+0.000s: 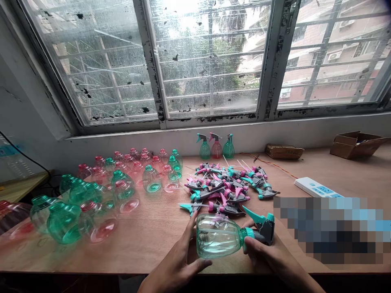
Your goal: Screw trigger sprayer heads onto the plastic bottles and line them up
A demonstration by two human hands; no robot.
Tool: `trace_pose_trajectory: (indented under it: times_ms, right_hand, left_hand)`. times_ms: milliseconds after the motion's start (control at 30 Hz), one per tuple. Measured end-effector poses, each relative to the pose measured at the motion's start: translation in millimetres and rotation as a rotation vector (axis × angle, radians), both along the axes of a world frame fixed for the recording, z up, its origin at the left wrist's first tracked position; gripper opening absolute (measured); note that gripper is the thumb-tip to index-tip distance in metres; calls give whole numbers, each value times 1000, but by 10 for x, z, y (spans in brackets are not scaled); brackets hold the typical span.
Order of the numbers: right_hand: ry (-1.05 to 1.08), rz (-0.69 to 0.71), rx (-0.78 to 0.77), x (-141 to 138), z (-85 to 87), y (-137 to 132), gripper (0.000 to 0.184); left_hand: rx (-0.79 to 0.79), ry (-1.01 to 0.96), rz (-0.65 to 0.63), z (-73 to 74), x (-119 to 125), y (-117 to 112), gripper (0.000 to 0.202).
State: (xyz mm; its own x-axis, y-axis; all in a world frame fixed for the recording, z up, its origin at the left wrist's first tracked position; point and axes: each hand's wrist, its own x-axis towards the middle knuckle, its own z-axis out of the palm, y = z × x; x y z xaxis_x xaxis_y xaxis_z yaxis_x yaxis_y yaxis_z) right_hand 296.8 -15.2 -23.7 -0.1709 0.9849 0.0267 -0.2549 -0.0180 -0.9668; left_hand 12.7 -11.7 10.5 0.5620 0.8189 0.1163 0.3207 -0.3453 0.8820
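A clear green spray bottle (218, 238) lies on its side in the air above the front of the table, base to the left. Its teal and grey trigger head (265, 228) is fitted on the neck, and a thin tube shows inside. My right hand (264, 254) grips it at the teal collar. Around the base curls my left hand (183, 254), fingers behind and thumb at the lower front. Just beyond is a heap of loose trigger heads (227, 187) in pink, teal and grey.
Many open pink and green bottles (152, 179) stand on the left of the table. Three spray bottles with heads (216, 148) stand by the wall. At right are a power strip (319, 188), a brown package (284, 151), an open cardboard box (356, 145) and a blurred patch.
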Motion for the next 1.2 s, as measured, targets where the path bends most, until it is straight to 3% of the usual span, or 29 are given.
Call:
trace_pose_trajectory:
  times_ms: [500,733,833,1200]
  right_hand:
    - [-15,-12,-1,-21,40,-7,41]
    - [0,-3,-2,-16,59,-17,40]
    - [-8,-9,-1,-19,66,-20,42]
    - [-37,-30,-17,-25,66,-21,45]
  left_hand:
    - [12,-53,15,-44,13,13,93]
    - [-31,-49,-23,16,8,-1,106]
    - [-20,-20,-6,37,3,-12,101]
    - [36,1,17,-49,0,12,102]
